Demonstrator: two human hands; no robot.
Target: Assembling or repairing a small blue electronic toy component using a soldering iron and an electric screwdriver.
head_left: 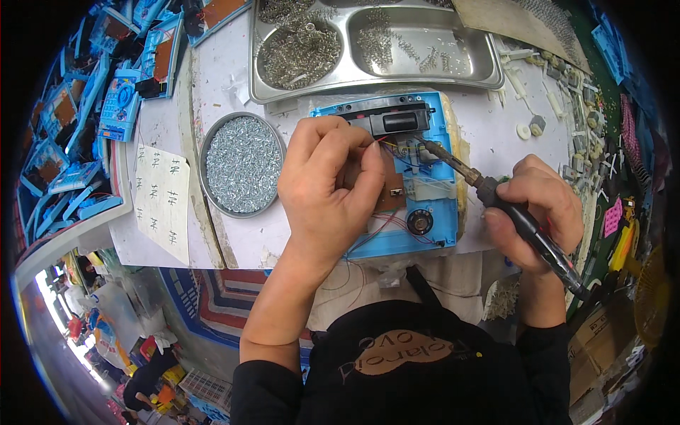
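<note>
Black shirt (432, 389), six o'clock; left hand (326, 170): fingers pinched, contents unclear; right hand (549, 202): gripping soldering iron (523, 224), tip three o'clock from left fingers.

On the white counter (497, 138), we are seeing a compartmented metal tray (345, 60) stretching across the far side, while a round dish (241, 213) of small screws (244, 163) is sitting to the left, near a marked paper sheet (163, 205). A blue plastic housing (443, 212) is lying near the front edge, and small motors (537, 126) and white plastic pieces (517, 83) are crowding the right side.
</note>
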